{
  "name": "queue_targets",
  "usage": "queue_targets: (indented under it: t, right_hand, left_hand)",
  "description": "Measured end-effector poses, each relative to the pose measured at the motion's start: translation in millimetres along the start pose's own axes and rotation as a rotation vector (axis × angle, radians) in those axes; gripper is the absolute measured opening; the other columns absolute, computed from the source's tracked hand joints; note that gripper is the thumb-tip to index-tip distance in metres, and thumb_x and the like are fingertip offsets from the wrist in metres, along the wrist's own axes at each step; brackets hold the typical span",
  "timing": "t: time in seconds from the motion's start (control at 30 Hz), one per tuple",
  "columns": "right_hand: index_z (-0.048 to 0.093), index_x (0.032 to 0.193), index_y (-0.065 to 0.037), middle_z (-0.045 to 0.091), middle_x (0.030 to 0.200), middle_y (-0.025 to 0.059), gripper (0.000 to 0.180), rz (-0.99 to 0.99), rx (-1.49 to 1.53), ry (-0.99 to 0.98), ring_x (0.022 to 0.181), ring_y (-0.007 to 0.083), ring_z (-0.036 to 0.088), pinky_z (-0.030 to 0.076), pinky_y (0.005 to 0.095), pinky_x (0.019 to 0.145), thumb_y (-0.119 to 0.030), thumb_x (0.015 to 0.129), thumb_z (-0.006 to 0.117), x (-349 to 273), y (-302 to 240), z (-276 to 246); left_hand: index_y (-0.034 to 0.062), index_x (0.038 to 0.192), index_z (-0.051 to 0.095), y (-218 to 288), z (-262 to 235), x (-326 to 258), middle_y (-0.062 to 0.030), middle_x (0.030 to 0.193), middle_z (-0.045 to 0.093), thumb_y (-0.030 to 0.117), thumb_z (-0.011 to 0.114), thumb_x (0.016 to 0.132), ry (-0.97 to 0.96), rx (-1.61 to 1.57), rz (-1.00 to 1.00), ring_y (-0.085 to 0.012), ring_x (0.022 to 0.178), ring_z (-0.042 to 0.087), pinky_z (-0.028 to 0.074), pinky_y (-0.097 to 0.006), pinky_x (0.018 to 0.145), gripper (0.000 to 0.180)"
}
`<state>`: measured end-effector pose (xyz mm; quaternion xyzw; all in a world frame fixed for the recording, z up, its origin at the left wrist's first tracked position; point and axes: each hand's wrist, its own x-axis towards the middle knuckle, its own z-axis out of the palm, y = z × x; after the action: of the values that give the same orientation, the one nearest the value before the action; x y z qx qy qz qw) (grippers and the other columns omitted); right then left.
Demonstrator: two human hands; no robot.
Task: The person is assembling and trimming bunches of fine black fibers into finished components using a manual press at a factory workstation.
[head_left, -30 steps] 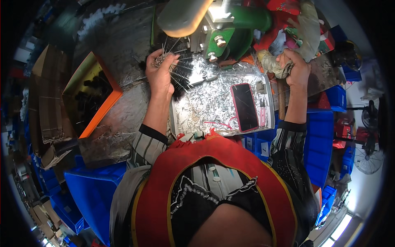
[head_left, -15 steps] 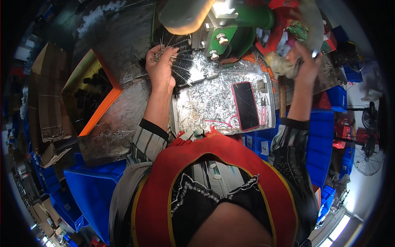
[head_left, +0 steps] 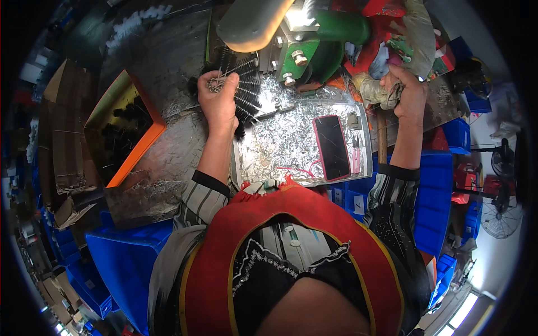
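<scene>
My left hand (head_left: 219, 101) is closed around the looped wire ends of several twisted-wire brushes (head_left: 247, 92). Their black bristles fan out to the right, beside the green machine (head_left: 314, 56). At the right, my right hand (head_left: 408, 92) is closed on a cloth-wrapped knob (head_left: 378, 92), dirty beige in colour. Part of the knob is hidden by my fingers. Below my hands, a metal tray (head_left: 274, 151) is strewn with shiny wire scraps. A phone with a red edge (head_left: 333, 147) lies on its right side, dark screen up.
An orange-rimmed box (head_left: 136, 154) with black brushes stands at the left, beside cardboard (head_left: 70, 123). Blue bins (head_left: 126, 263) flank me on both sides. A wooden stick (head_left: 382, 137) stands by the tray's right edge. A yellowish, rounded lamp-like part (head_left: 252, 25) overhangs the bench.
My right hand, blurred before, is now sharper, slightly left and lower, on the wrapped knob. My left hand keeps the brushes in nearly the same place.
</scene>
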<state>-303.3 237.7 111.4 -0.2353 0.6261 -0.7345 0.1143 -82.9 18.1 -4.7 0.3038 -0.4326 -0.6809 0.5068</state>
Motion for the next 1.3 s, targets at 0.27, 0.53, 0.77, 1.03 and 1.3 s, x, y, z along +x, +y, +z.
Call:
queue_targets:
  t: [0.27,0.53,0.77,1.03,1.3]
  right_hand:
    - [0.048,0.05,-0.004,0.043,0.048,0.007,0.027,0.061,-0.022,0.036,0.046,0.0189,0.045,0.044,0.032,0.062,-0.006,0.076,0.056,-4.7,0.0,5.4]
    - [0.048,0.051,-0.007,0.044,0.046,0.0048,0.029,0.163,-0.229,-0.134,0.046,0.0177,0.047,0.044,0.0306,0.057,-0.014,0.077,0.059,16.2,-51.5,1.6]
    - [0.054,0.061,0.0,0.05,0.051,0.0078,0.016,-0.254,-0.041,0.057,0.044,0.0185,0.049,0.045,0.0305,0.055,-0.009,0.074,0.058,-8.1,34.5,11.0]
    - [0.052,0.055,0.0,0.049,0.05,0.0098,0.018,-0.047,0.083,-0.04,0.045,0.0199,0.049,0.045,0.0331,0.056,-0.004,0.071,0.058,-5.8,24.6,1.0]
    - [0.047,0.053,-0.008,0.041,0.046,0.0028,0.027,0.156,-0.159,-0.154,0.042,0.0152,0.043,0.042,0.0294,0.053,-0.013,0.078,0.058,9.1,-46.3,4.6]
  left_hand:
    - [0.0048,0.094,0.049,-6.1,8.7,6.6,-0.0048,0.086,0.052,-0.005,0.069,0.072,0.151,-0.095,-0.004,-0.0128,0.077,0.054,0.047,-0.023,0.068,0.031]
    - [0.0035,0.091,0.048,-7.1,18.9,9.4,-0.0057,0.083,0.053,-0.005,0.069,0.072,0.176,-0.027,0.027,-0.0134,0.072,0.054,0.047,-0.024,0.065,0.03]
    - [0.0039,0.091,0.048,-3.2,22.1,6.2,-0.0063,0.083,0.055,-0.006,0.069,0.071,0.185,-0.026,0.027,-0.0133,0.071,0.054,0.047,-0.024,0.064,0.031]
    - [0.0029,0.092,0.046,-5.0,12.8,9.7,-0.009,0.083,0.055,-0.008,0.069,0.07,0.172,-0.143,-0.023,-0.0163,0.072,0.057,0.051,-0.027,0.062,0.034]
    - [0.0027,0.091,0.044,-10.4,27.4,18.6,-0.0105,0.083,0.055,-0.01,0.067,0.071,0.223,-0.166,0.027,-0.0175,0.07,0.058,0.052,-0.027,0.063,0.033]
